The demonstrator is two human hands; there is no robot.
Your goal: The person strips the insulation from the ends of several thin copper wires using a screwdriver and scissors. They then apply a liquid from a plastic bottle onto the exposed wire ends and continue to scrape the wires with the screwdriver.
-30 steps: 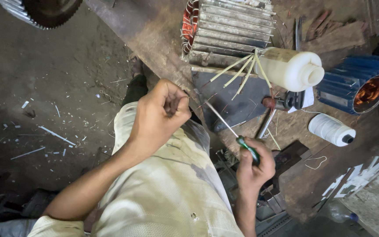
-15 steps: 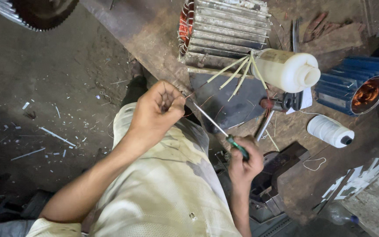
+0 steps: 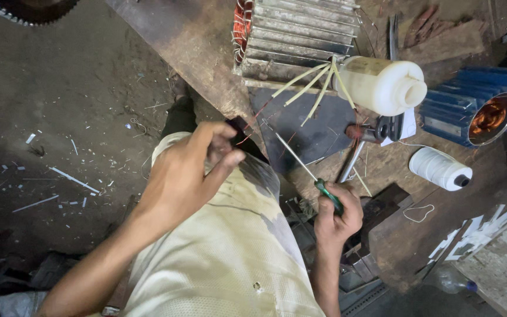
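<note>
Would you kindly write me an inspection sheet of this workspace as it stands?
Surface: worn, stained workbench.
Job's things: green-handled screwdriver, its tip toward a finned grey motor stator with copper windings and pale sleeved leads.
Clutter: white plastic bottle, spool of white thread, blue motor housing, white paper scraps.
Grippers: right hand grips the screwdriver; left hand pinches something too small to tell.
Cables: a thin reddish wire runs from the stator toward the left hand.
Surroundings: dirt floor strewn with white slivers.
</note>
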